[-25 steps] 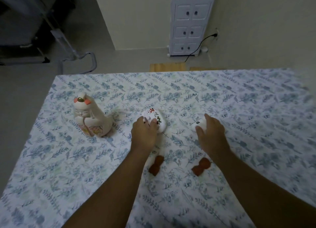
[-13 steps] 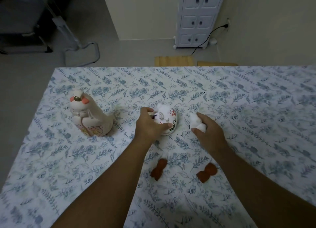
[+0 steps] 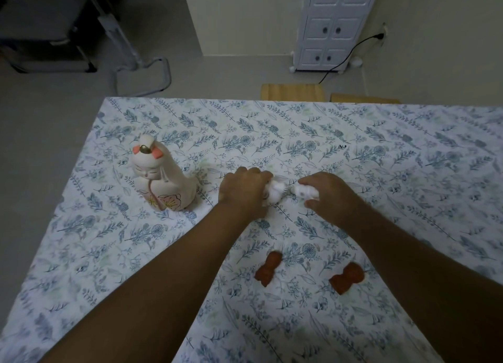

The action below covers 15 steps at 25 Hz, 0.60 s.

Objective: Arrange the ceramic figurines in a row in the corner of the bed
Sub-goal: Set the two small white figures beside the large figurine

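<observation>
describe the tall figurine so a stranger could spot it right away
On the floral bed, look near the far left corner. The tall figurine stands upright there, left of both hands: cream, with a painted face and pink flower, far bigger than the small white and brown pieces.

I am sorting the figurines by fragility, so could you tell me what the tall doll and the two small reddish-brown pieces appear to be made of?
Tall doll: likely ceramic, cream with painted pink flowers and a smooth, faintly glossy surface. Reddish-brown pieces: matte and uniformly coloured, possibly unglazed terracotta or wood; the dim view leaves it open.
</observation>
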{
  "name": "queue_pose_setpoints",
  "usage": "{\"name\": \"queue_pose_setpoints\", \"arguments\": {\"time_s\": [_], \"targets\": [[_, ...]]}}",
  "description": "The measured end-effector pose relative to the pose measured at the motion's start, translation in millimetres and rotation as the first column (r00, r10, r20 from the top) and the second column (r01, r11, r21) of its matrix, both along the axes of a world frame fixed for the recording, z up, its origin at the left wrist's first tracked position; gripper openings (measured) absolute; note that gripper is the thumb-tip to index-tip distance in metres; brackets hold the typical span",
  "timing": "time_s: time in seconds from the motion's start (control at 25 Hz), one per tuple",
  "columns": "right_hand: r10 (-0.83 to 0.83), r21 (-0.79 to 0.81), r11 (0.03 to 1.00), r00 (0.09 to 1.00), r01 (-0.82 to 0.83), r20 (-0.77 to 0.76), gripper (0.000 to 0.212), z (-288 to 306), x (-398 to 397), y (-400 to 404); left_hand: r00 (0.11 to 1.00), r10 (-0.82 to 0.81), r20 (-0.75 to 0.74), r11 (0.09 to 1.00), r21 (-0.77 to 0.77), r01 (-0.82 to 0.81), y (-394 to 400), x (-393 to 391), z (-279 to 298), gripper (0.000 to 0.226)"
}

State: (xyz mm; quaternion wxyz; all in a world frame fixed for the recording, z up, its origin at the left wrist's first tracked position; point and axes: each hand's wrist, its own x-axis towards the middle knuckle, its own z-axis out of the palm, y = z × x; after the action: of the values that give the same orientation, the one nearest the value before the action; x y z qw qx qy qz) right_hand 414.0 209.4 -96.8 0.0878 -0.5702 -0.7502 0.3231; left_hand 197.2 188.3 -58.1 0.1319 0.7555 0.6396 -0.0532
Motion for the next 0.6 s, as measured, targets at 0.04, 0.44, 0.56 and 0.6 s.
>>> {"name": "queue_pose_setpoints", "arguments": {"time_s": [0.04, 0.44, 0.56, 0.6], "targets": [[-0.025, -0.028, 0.999, 1.0, 0.025, 0.004, 0.052, -1.6, -2.9, -1.5, 1.0, 0.007, -0.024, 1.0, -0.005, -0.007, -1.4, 2.6, -0.6, 0.055], [0.033, -0.072, 0.997, 0.999, -0.036, -0.043, 0.028, -2.4, 14.7, -9.4, 0.998, 0.039, -0.049, 0.995, -0.092, -0.043, 10.6, 0.3, 3.8, 0.055], [-0.043, -0.052, 0.998, 0.996, 0.04, -0.074, 0.041, -9.3, 15.0, -13.9, 0.997, 0.046, -0.062, 0.992, -0.115, -0.053, 11.5, 1.6, 4.3, 0.059], [-0.055, -0.044, 0.998, 0.996, 0.053, -0.067, 0.044, -9.7, 14.5, -14.8, 0.996, 0.041, -0.078, 0.992, -0.119, -0.05, 11.5, 2.5, 6.3, 0.06]]}}
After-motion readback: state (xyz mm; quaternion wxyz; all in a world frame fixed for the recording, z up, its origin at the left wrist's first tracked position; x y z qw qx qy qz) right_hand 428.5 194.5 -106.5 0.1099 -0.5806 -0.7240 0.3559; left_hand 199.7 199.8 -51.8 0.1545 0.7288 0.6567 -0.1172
